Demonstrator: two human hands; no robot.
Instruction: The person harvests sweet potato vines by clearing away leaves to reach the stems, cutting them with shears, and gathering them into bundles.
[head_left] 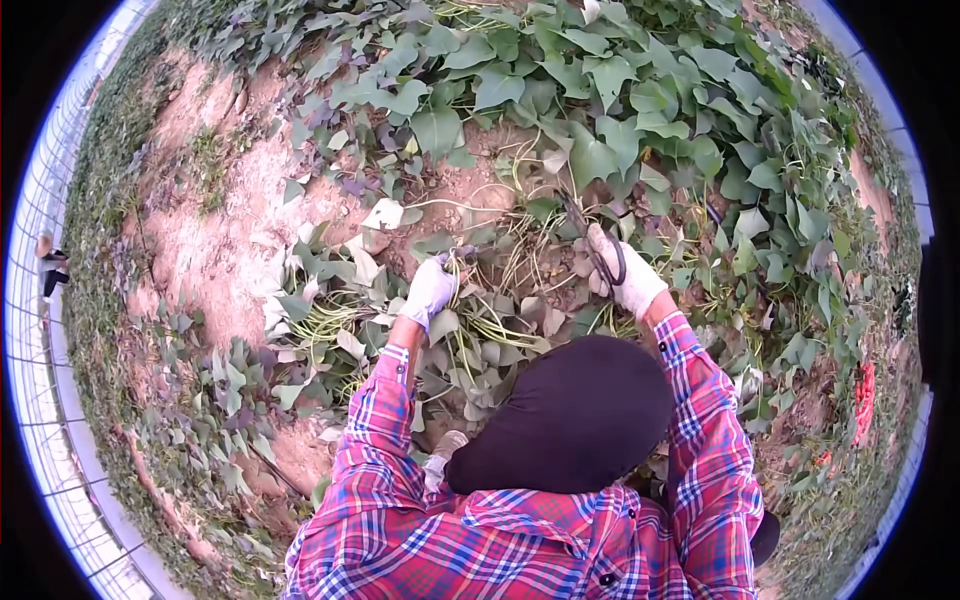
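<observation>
Nearest, plaid sleeves are extending past a dark-clad knee. Ahead, the gloved left hand is curling, its fingertips pinching a vine stem. The gloved right hand is gripping dark shears, fingers closing around the handles, blades pointing away among stems; their exact opening cannot be determined. Beyond, green leaves are covering soil; a distant person is standing far left.

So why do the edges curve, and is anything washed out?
Head view: probably a wide-angle lens, bending the gridded surface at left, with bluish fringing; head view: bare soil looks pale, dark cloth shows little detail.
</observation>
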